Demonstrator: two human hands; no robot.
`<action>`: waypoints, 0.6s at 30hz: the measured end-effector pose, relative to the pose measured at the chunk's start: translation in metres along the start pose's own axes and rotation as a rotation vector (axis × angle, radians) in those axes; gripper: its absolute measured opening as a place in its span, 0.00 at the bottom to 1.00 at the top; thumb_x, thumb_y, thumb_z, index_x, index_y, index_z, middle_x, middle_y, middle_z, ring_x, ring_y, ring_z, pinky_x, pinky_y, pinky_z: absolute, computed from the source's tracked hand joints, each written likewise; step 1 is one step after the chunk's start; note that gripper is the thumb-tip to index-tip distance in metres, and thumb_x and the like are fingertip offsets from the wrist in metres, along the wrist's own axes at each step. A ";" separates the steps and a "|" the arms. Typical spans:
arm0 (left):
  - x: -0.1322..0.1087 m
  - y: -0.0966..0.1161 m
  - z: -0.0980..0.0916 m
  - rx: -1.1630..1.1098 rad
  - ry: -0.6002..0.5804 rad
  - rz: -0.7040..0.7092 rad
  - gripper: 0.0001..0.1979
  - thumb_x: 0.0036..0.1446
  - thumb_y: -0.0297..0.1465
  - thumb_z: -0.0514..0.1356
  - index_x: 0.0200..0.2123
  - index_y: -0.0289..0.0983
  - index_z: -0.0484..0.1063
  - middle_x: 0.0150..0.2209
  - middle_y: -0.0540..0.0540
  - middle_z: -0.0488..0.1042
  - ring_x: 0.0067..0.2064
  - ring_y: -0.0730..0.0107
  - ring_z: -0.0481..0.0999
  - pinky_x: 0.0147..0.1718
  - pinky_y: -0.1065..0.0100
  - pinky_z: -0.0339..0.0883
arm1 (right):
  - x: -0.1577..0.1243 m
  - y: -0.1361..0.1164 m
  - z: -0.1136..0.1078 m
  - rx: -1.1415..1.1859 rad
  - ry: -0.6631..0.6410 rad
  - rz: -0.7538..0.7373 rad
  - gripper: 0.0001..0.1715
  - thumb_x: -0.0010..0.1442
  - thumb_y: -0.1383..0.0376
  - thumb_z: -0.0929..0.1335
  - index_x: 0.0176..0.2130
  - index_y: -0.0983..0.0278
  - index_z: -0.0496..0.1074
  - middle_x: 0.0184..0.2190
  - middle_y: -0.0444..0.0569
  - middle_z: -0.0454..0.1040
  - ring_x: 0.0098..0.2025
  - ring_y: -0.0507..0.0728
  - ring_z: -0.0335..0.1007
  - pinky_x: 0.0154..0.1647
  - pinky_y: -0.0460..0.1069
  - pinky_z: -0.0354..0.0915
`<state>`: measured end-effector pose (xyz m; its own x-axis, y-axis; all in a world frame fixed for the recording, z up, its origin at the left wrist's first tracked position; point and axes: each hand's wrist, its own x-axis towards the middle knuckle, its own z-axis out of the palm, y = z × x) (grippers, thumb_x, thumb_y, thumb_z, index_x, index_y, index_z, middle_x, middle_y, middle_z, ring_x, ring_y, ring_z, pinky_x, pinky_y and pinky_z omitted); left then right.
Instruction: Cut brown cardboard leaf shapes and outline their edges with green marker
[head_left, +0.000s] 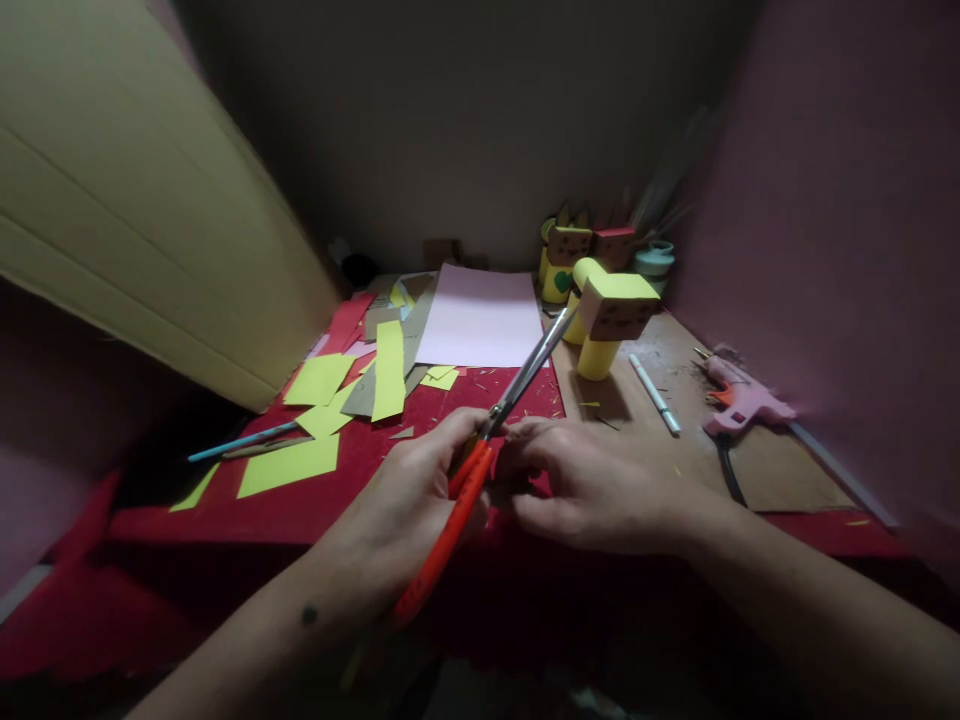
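Note:
Scissors (466,488) with orange-red handles are gripped in my left hand (424,475). Their metal blades point up and away to the right, slightly parted at the tips. Close beside the handles, my right hand (574,480) has its fingers curled in. Whether it holds anything is hidden, and I cannot tell if it touches the scissors. Beyond the blade tips stands a yellow paper figure (619,310) with a box-shaped cardboard head and a drawn face. A pale pink paper sheet (480,315) lies flat past my hands.
Yellow paper pieces (289,465) and a blue stick-like tool (240,440) lie on the red cloth (360,510) at left. A white marker (654,395) and a pink glue gun (742,395) rest on cardboard at right. More figures (568,250) stand behind. Panels rise on both sides.

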<state>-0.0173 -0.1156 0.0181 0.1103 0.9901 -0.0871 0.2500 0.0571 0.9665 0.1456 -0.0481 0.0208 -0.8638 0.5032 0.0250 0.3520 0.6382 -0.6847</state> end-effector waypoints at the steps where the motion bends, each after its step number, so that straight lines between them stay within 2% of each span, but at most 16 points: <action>1: 0.002 0.004 -0.001 -0.008 -0.019 -0.001 0.15 0.45 0.25 0.61 0.39 0.37 0.68 0.29 0.53 0.71 0.28 0.75 0.71 0.26 0.75 0.66 | 0.002 0.001 0.000 0.048 -0.027 0.033 0.09 0.48 0.75 0.65 0.26 0.65 0.73 0.28 0.47 0.74 0.26 0.51 0.63 0.24 0.47 0.55; 3: 0.004 0.009 -0.004 0.013 0.006 0.014 0.15 0.43 0.25 0.64 0.37 0.37 0.68 0.28 0.54 0.71 0.27 0.76 0.71 0.24 0.76 0.65 | 0.005 0.006 0.001 0.212 -0.028 0.113 0.07 0.48 0.74 0.66 0.26 0.65 0.73 0.24 0.44 0.71 0.24 0.50 0.61 0.24 0.47 0.54; 5: 0.004 0.009 -0.010 0.029 0.120 0.035 0.14 0.46 0.29 0.65 0.38 0.37 0.69 0.25 0.55 0.69 0.23 0.79 0.67 0.21 0.78 0.62 | 0.009 0.013 0.004 0.459 0.047 0.181 0.04 0.49 0.71 0.67 0.25 0.64 0.71 0.21 0.41 0.68 0.23 0.50 0.59 0.25 0.47 0.54; 7: 0.002 0.004 -0.015 -0.028 0.251 0.041 0.17 0.51 0.35 0.65 0.43 0.38 0.68 0.24 0.55 0.70 0.21 0.79 0.66 0.18 0.77 0.61 | 0.012 0.020 0.008 0.719 0.153 0.219 0.04 0.48 0.69 0.70 0.23 0.64 0.71 0.20 0.40 0.68 0.23 0.50 0.59 0.26 0.48 0.54; 9: -0.002 -0.005 -0.016 -0.115 0.321 0.026 0.21 0.54 0.40 0.64 0.48 0.39 0.65 0.26 0.52 0.73 0.22 0.75 0.70 0.19 0.75 0.63 | 0.014 0.025 0.014 0.899 0.300 0.187 0.04 0.48 0.69 0.71 0.23 0.64 0.73 0.21 0.41 0.69 0.26 0.50 0.61 0.30 0.48 0.56; 11: -0.007 -0.014 -0.011 -0.171 0.339 -0.024 0.22 0.56 0.43 0.61 0.50 0.39 0.65 0.30 0.48 0.75 0.25 0.71 0.73 0.19 0.74 0.64 | 0.015 0.026 0.019 1.044 0.431 0.145 0.03 0.48 0.70 0.72 0.24 0.64 0.73 0.22 0.40 0.70 0.27 0.50 0.62 0.33 0.48 0.57; 12: -0.010 -0.018 -0.006 -0.135 0.371 -0.076 0.22 0.57 0.43 0.60 0.50 0.39 0.65 0.28 0.49 0.75 0.22 0.73 0.71 0.17 0.75 0.62 | 0.016 0.025 0.022 1.105 0.483 0.126 0.04 0.48 0.70 0.72 0.24 0.64 0.74 0.22 0.40 0.70 0.27 0.50 0.62 0.33 0.47 0.57; 15: -0.019 -0.028 0.007 0.030 0.453 -0.141 0.21 0.57 0.40 0.58 0.52 0.39 0.64 0.24 0.51 0.74 0.24 0.71 0.74 0.21 0.75 0.65 | 0.019 0.021 0.028 1.243 0.614 0.076 0.03 0.48 0.70 0.73 0.25 0.64 0.75 0.23 0.41 0.72 0.27 0.49 0.62 0.33 0.47 0.57; 18: -0.026 -0.036 0.016 0.102 0.505 -0.150 0.20 0.57 0.39 0.57 0.52 0.40 0.66 0.30 0.47 0.77 0.31 0.65 0.79 0.27 0.71 0.71 | 0.023 0.016 0.034 1.301 0.731 0.035 0.02 0.50 0.70 0.73 0.27 0.64 0.77 0.24 0.41 0.73 0.27 0.49 0.63 0.33 0.46 0.58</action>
<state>-0.0143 -0.1450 -0.0185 -0.4042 0.9119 -0.0710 0.3229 0.2149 0.9217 0.1196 -0.0459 -0.0142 -0.3563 0.9313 0.0760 -0.5314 -0.1350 -0.8363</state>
